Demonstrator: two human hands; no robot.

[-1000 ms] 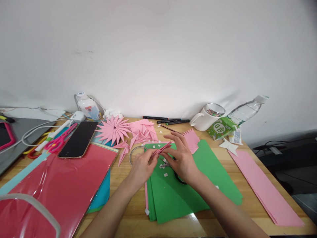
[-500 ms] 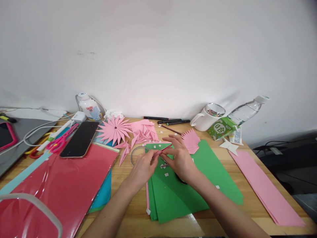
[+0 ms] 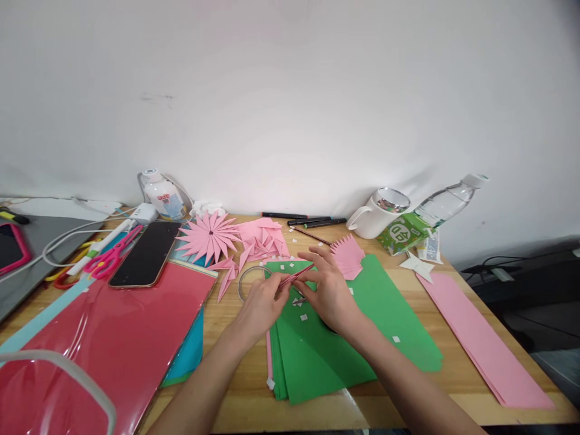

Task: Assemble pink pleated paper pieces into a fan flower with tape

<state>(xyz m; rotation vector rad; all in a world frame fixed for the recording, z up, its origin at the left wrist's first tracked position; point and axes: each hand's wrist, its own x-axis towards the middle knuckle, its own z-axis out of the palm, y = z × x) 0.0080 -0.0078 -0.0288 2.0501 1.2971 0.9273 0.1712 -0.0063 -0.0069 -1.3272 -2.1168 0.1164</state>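
Above a stack of green paper [image 3: 335, 362], my left hand [image 3: 267, 296] pinches a thin piece of folded pink paper [image 3: 296, 274] near its left end. The fingers of my right hand [image 3: 328, 287] close on the same piece from the other side. Small white squares [image 3: 304, 317] lie scattered on the green sheets. Partly hidden behind my left hand is a roll of tape [image 3: 247, 279]. Just past my right hand rests a pink pleated paper fan [image 3: 348, 257]. A finished pink pointed paper rosette [image 3: 211, 235] lies farther left, beside a pile of folded pink pieces [image 3: 265, 235].
On the left are a phone [image 3: 145, 255], pink scissors [image 3: 113, 251] and a red sheet in plastic [image 3: 122, 338]. Markers [image 3: 317, 221], a white mug [image 3: 376, 214], a green packet [image 3: 403, 232] and a water bottle [image 3: 451, 202] line the back. Pink strips [image 3: 484, 338] lie right.
The view has shifted very slightly. Both hands keep hold of the folded pink paper in nearly the same place.
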